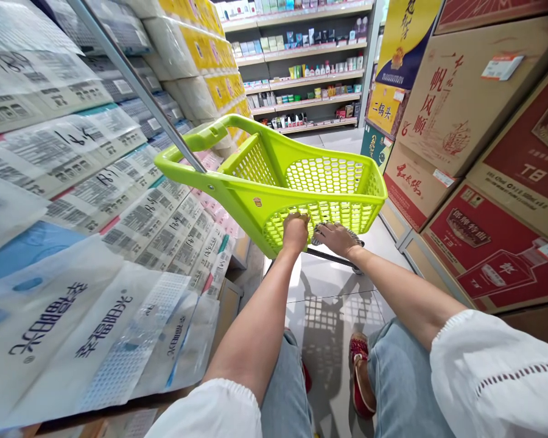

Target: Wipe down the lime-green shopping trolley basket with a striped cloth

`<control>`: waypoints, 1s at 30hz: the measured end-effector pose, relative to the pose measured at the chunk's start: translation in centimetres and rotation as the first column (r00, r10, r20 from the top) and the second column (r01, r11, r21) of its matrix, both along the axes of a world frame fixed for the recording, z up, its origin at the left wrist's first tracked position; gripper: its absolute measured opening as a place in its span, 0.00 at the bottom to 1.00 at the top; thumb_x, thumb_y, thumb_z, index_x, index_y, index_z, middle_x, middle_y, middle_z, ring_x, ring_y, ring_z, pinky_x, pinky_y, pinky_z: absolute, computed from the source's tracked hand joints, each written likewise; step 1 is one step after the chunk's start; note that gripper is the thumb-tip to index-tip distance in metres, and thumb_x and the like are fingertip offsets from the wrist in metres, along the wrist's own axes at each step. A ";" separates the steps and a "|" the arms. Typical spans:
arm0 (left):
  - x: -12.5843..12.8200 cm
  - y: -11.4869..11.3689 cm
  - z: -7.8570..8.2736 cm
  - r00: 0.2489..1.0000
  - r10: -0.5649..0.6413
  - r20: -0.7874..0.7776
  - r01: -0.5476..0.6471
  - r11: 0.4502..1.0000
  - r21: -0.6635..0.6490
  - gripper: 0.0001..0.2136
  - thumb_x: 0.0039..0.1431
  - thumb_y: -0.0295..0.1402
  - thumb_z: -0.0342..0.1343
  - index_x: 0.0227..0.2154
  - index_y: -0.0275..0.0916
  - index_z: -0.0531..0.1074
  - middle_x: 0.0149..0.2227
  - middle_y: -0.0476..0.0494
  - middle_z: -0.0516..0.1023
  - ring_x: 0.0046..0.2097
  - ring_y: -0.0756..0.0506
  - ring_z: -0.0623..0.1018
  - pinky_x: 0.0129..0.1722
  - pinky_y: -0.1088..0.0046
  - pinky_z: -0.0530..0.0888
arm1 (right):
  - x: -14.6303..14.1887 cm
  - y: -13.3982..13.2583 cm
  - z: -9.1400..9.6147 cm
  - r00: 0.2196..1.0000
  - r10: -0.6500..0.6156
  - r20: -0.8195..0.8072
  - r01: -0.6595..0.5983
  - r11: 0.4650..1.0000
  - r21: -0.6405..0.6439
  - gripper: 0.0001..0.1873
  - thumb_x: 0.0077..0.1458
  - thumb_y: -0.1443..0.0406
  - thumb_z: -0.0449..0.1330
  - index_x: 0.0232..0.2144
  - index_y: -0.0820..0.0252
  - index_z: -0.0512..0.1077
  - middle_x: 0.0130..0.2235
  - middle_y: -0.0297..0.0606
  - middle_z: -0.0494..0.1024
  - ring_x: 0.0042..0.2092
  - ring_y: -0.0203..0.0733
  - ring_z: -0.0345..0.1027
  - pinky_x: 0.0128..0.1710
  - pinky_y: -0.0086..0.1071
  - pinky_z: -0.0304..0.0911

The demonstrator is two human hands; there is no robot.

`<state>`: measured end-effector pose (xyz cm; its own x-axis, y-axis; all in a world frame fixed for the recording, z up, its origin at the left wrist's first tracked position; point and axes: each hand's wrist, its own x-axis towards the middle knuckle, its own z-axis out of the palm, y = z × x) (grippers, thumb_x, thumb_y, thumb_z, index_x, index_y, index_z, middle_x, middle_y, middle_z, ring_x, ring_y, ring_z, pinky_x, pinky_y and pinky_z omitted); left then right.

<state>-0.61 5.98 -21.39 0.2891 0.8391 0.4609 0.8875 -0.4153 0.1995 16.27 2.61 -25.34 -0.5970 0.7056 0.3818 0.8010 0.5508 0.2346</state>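
A lime-green shopping cart (237,193) with latticed sides stands crosswise before me, and its inside looks bare where it shows. My left hand (296,231) is closed, its fingers curled at the cart's near lattice wall. Just right of it, my right hand (334,237) has a grey-and-white striped cloth (354,236) under its fingers, against the lower part of the same wall. Most of the cloth is hidden by that hand. The two hands are close together but apart.
Stacked packs of tissue paper (119,194) rise on the left, close to the cart's handle. Cardboard cartons (479,97) are piled on the right. Shelves (301,52) of small bottles and boxes stand beyond. Tiled floor (360,304) and my red shoes (360,377) show below.
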 end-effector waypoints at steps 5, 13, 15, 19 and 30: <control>-0.1 -0.4 0.7 0.999 -0.004 -0.050 0.004 1.000 -0.004 0.13 0.60 0.29 0.45 0.31 0.36 0.76 0.32 0.37 0.76 0.37 0.42 0.73 0.39 0.67 0.67 | -1.2 1.1 4.5 0.987 -0.061 -0.147 0.081 0.988 0.131 0.17 0.64 0.65 0.43 0.49 0.53 0.69 0.50 0.42 0.71 0.46 0.45 0.60 0.43 0.38 0.52; -1.1 -1.7 4.8 0.999 -0.014 -0.052 0.016 0.999 0.037 0.17 0.63 0.35 0.43 0.26 0.38 0.74 0.29 0.39 0.74 0.37 0.43 0.72 0.40 0.67 0.66 | -3.3 0.9 12.2 0.850 -0.093 -0.518 0.232 0.950 0.210 0.17 0.59 0.65 0.51 0.50 0.53 0.67 0.52 0.43 0.67 0.50 0.49 0.55 0.48 0.39 0.53; -1.5 -2.2 6.7 0.998 0.048 0.037 -0.053 0.986 0.156 0.16 0.65 0.36 0.41 0.34 0.39 0.75 0.34 0.38 0.74 0.42 0.41 0.71 0.45 0.65 0.65 | -4.2 1.3 13.3 0.793 -0.078 -0.604 0.252 0.945 0.210 0.19 0.57 0.64 0.53 0.51 0.55 0.66 0.52 0.44 0.65 0.51 0.50 0.55 0.49 0.40 0.54; -2.3 -1.5 9.4 0.976 0.134 0.173 -0.187 0.923 0.336 0.16 0.66 0.35 0.39 0.49 0.38 0.69 0.46 0.36 0.72 0.51 0.40 0.67 0.55 0.61 0.59 | -6.4 2.4 13.7 0.735 -0.094 -0.671 0.282 0.943 0.177 0.18 0.59 0.60 0.52 0.51 0.56 0.66 0.51 0.46 0.65 0.49 0.50 0.55 0.46 0.40 0.56; -4.3 2.1 9.0 0.993 0.077 -0.087 -0.046 0.950 0.308 0.16 0.67 0.37 0.37 0.32 0.40 0.69 0.37 0.40 0.73 0.47 0.41 0.68 0.58 0.61 0.56 | -4.8 3.5 11.5 0.834 -0.246 -0.494 0.343 0.932 0.114 0.16 0.61 0.61 0.50 0.50 0.54 0.67 0.43 0.45 0.69 0.44 0.48 0.57 0.39 0.35 0.56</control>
